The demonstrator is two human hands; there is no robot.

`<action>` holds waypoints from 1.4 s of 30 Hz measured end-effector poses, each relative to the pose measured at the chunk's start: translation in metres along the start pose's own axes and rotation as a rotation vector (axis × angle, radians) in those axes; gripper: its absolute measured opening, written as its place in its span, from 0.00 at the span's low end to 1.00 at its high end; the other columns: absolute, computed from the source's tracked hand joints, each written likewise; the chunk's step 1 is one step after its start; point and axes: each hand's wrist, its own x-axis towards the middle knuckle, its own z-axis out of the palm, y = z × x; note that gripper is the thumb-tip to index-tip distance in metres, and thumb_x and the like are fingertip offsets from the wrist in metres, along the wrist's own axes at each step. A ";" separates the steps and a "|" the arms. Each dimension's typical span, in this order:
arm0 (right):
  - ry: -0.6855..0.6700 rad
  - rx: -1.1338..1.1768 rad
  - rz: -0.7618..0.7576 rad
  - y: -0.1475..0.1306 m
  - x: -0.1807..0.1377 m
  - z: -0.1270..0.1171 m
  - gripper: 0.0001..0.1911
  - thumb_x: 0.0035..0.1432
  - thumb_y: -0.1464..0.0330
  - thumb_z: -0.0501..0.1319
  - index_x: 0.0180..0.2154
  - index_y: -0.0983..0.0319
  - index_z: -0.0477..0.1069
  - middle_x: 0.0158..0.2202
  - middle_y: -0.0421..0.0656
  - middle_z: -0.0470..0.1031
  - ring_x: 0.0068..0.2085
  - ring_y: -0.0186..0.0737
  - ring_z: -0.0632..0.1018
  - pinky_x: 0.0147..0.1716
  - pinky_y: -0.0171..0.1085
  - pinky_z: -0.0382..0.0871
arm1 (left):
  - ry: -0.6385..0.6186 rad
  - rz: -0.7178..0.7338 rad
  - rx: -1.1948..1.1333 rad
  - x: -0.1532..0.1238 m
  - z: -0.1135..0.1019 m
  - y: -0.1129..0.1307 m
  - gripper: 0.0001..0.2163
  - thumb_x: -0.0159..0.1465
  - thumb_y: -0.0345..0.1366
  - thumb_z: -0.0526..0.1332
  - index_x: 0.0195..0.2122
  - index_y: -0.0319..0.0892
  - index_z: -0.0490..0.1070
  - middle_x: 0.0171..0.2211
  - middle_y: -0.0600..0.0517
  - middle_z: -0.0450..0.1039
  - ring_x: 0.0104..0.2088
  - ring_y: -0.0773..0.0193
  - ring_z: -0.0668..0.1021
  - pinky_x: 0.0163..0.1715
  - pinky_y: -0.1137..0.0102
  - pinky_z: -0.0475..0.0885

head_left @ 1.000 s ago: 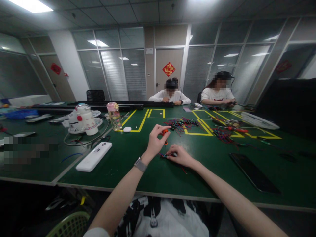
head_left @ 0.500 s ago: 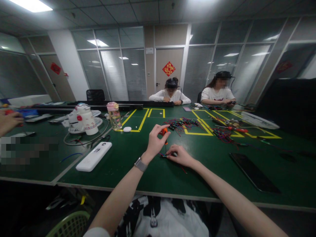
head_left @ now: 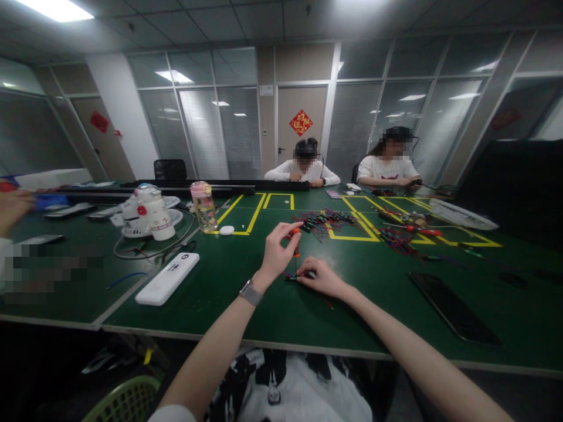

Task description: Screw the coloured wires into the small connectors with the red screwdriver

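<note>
Near the front edge of the green desk (head_left: pixel 211 290), an orange-handled screwdriver (head_left: pixel 297 233) is standing almost upright, its thin dark shaft pointing down at a small wired part (head_left: pixel 291 278) lying on the desktop; whether the tip is touching is too small to tell. The left hand (head_left: pixel 281 241) is clamping the handle between thumb and fingers, while the right hand (head_left: pixel 321 278) is resting low beside it, thumb and fingertips pinching the near end of the wired part. Judging by appearance, the screwdriver is offering a light, rigid body, best taken by its thick handle; the wired part is probably proving lighter and more fragile, best pinched by its edges rather than its leads. Behind the hands, a tangled heap of wired pieces (head_left: pixel 328 220) is showing thin, flexible red and dark leads around small hard bodies, partly overlapping the flat yellow tape (head_left: pixel 356 239). To the left, a white rounded slab (head_left: pixel 169 278) is presenting a smooth casing; to the right, a dark flat rectangle (head_left: pixel 453 308) is lying with a faintly glossy face.
</note>
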 end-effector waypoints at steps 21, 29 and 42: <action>-0.039 -0.065 0.031 -0.005 0.001 -0.002 0.03 0.52 0.70 0.65 0.31 0.62 0.78 0.29 0.44 0.76 0.34 0.39 0.73 0.36 0.37 0.66 | 0.005 0.018 0.050 -0.001 0.001 -0.001 0.12 0.64 0.32 0.57 0.48 0.43 0.72 0.35 0.51 0.70 0.35 0.66 0.73 0.36 0.72 0.71; -0.041 -0.050 0.020 -0.002 0.001 -0.003 0.04 0.51 0.70 0.67 0.31 0.62 0.78 0.29 0.43 0.75 0.33 0.39 0.72 0.35 0.37 0.66 | 0.019 0.008 0.063 -0.001 0.001 0.001 0.10 0.64 0.34 0.58 0.46 0.43 0.73 0.35 0.51 0.68 0.36 0.66 0.73 0.35 0.73 0.69; -0.026 -0.032 0.005 0.000 0.000 -0.001 0.03 0.52 0.70 0.65 0.31 0.61 0.78 0.30 0.43 0.76 0.33 0.39 0.73 0.35 0.37 0.67 | 0.010 0.013 0.020 0.000 -0.001 0.000 0.11 0.66 0.35 0.56 0.46 0.43 0.73 0.35 0.50 0.71 0.35 0.66 0.74 0.35 0.72 0.70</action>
